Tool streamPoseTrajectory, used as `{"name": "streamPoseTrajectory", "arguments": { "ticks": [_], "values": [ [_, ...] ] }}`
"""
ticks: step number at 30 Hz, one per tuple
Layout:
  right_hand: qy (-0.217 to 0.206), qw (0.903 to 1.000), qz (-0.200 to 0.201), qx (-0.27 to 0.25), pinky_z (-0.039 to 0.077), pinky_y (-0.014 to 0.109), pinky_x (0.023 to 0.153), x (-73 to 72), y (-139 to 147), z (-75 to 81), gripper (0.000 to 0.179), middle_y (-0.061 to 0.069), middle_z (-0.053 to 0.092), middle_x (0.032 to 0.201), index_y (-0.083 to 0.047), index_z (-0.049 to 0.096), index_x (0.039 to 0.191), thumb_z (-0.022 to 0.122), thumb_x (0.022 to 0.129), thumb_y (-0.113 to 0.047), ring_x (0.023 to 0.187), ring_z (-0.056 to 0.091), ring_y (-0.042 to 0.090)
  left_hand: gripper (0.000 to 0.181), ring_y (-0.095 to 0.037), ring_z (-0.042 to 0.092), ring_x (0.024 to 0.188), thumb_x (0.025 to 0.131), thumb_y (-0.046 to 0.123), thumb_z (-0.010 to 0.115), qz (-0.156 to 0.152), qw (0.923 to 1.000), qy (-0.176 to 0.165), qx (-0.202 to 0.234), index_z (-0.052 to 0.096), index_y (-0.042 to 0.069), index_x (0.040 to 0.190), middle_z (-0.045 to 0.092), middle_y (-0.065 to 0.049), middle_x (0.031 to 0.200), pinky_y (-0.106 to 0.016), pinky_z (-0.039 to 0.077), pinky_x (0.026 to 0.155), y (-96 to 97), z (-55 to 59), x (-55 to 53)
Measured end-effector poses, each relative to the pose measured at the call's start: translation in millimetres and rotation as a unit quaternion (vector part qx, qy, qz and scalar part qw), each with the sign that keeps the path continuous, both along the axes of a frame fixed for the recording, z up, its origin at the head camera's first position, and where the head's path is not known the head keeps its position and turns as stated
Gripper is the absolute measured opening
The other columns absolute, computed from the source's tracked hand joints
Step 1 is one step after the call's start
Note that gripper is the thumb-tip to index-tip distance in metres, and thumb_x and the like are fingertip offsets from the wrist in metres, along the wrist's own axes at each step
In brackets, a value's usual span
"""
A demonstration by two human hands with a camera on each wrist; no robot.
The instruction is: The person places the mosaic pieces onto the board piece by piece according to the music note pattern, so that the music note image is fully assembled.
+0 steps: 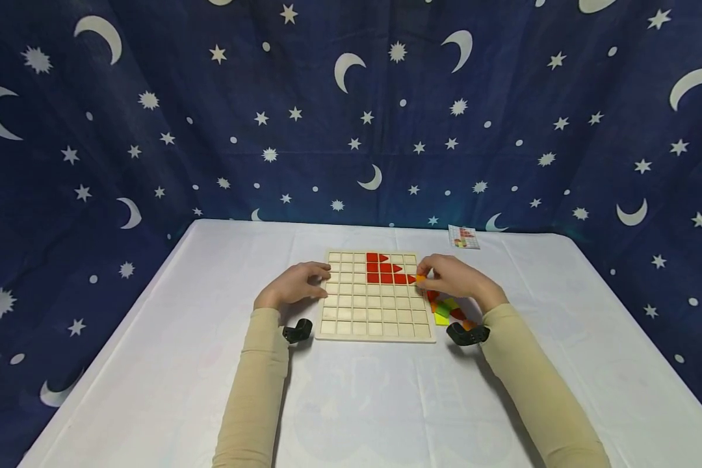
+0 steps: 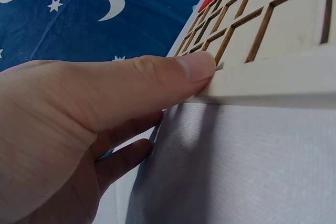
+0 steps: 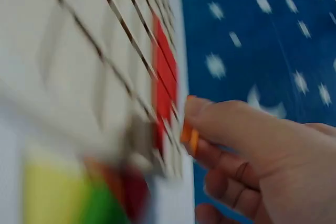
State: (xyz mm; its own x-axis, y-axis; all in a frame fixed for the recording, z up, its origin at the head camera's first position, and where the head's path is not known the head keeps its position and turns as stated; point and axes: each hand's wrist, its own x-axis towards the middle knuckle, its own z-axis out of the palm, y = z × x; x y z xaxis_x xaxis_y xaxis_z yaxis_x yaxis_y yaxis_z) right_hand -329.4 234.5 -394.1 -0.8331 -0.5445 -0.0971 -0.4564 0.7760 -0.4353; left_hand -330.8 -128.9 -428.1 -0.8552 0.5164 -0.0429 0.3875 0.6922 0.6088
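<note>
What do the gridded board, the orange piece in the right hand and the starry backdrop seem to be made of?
Gridded board: probably wood, pale and matt, with brown-edged grid lines in the left wrist view.
Orange piece: plastic or painted wood, evenly coloured; too blurred to settle.
Starry backdrop: apparently printed fabric, mostly matt, with soft folds.

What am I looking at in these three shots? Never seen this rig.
No robot, just a person's bare left hand and right hand. The wide picture comes from a head-worn camera looking forward and down; the two close-ups come from wrist cameras, one per arm. On the white-covered table lies a gridded board with red pieces on it. Loose coloured pieces lie off its right edge, and a small card farther back. The left hand touches the board's left edge; the right pinches an orange piece.
</note>
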Motion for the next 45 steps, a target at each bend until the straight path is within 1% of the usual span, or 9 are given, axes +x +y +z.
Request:
{"name": "streamPoseTrajectory", "arguments": {
  "ticks": [3,6,13,18,26,30,33,40,45],
  "values": [
    [0.017,0.9982,0.057,0.0,0.05,0.035,0.081,0.5,-30.7,-5.0,0.024,0.004,0.062,0.1,-0.006,0.066,0.109,0.068,0.093,-0.023,0.084,0.053,0.017,0.045,-0.031,0.036,0.14,0.086,0.016,0.075,0.001,1.0,-0.001,0.001,0.063,0.002,0.128,0.047,-0.011,0.147,-0.044,0.029,0.116,0.0,1.4,0.3],
    [0.03,0.9958,0.086,0.01,0.05,0.033,0.083,0.6,-57.0,-9.2,0.025,0.002,0.061,0.099,-0.006,0.066,0.109,0.068,0.093,-0.024,0.085,0.053,0.017,0.046,-0.031,0.036,0.14,0.086,0.016,0.075,0.0,1.0,-0.002,0.002,0.063,0.001,0.128,0.047,-0.011,0.147,-0.043,0.029,0.116,0.1,2.7,0.7],
    [0.058,0.9945,0.078,0.038,0.05,0.033,0.085,0.3,-86.7,-14.1,0.027,0.001,0.06,0.102,-0.007,0.065,0.111,0.068,0.091,-0.026,0.09,0.055,0.015,0.046,-0.031,0.036,0.14,0.086,0.016,0.075,-0.001,0.9999,-0.007,0.008,0.063,0.001,0.128,0.047,-0.01,0.147,-0.044,0.029,0.116,0.0,2.1,0.2],
    [0.066,0.9939,0.075,0.048,0.051,0.032,0.085,-0.7,-87.5,-16.5,0.023,0.0,0.061,0.104,-0.009,0.067,0.11,0.069,0.092,-0.023,0.09,0.057,0.014,0.047,-0.03,0.036,0.14,0.086,0.016,0.075,0.002,0.9999,-0.011,0.006,0.063,0.001,0.129,0.047,-0.01,0.148,-0.044,0.029,0.116,-0.2,1.9,0.3],
    [0.07,0.9941,0.076,0.033,0.052,0.032,0.087,-1.6,-85.4,-18.6,0.022,0.0,0.063,0.105,-0.01,0.068,0.109,0.069,0.092,-0.023,0.092,0.058,0.014,0.046,-0.031,0.036,0.14,0.086,0.014,0.075,0.003,0.9999,-0.011,0.009,0.063,0.0,0.128,0.047,-0.011,0.147,-0.044,0.029,0.116,0.4,1.4,0.9],
    [0.063,0.9966,0.052,0.006,0.051,0.036,0.09,-0.3,-76.5,-13.1,0.022,0.002,0.063,0.105,-0.008,0.069,0.11,0.068,0.093,-0.023,0.094,0.058,0.017,0.046,-0.031,0.036,0.14,0.086,0.015,0.075,0.003,0.9999,-0.009,0.006,0.063,0.001,0.128,0.046,-0.011,0.148,-0.044,0.03,0.116,-0.6,1.8,1.0],
    [0.052,0.9983,0.02,-0.016,0.051,0.039,0.091,3.4,-59.0,-6.7,0.025,0.005,0.064,0.107,-0.006,0.068,0.113,0.067,0.094,-0.023,0.095,0.058,0.02,0.045,-0.032,0.036,0.14,0.086,0.015,0.075,0.001,1.0,-0.008,0.004,0.063,0.001,0.127,0.047,-0.012,0.147,-0.044,0.03,0.116,-0.3,2.3,1.6],
    [0.024,0.9959,-0.079,-0.038,0.052,0.037,0.079,15.7,1.1,-1.3,0.03,0.007,0.062,0.104,-0.006,0.067,0.116,0.068,0.092,-0.024,0.086,0.055,0.021,0.046,-0.031,0.036,0.14,0.086,0.015,0.075,-0.001,1.0,-0.005,0.005,0.063,0.001,0.127,0.047,-0.012,0.147,-0.044,0.029,0.116,-0.1,1.8,0.6],
    [-0.005,0.9951,-0.094,-0.032,0.052,0.035,0.076,29.1,39.9,-4.7,0.029,0.006,0.064,0.103,-0.003,0.067,0.115,0.069,0.092,-0.021,0.085,0.054,0.021,0.046,-0.032,0.036,0.14,0.086,0.017,0.076,-0.002,1.0,-0.003,0.0,0.063,0.001,0.127,0.047,-0.012,0.147,-0.044,0.03,0.116,0.7,-0.3,-1.3]
  ]
}}
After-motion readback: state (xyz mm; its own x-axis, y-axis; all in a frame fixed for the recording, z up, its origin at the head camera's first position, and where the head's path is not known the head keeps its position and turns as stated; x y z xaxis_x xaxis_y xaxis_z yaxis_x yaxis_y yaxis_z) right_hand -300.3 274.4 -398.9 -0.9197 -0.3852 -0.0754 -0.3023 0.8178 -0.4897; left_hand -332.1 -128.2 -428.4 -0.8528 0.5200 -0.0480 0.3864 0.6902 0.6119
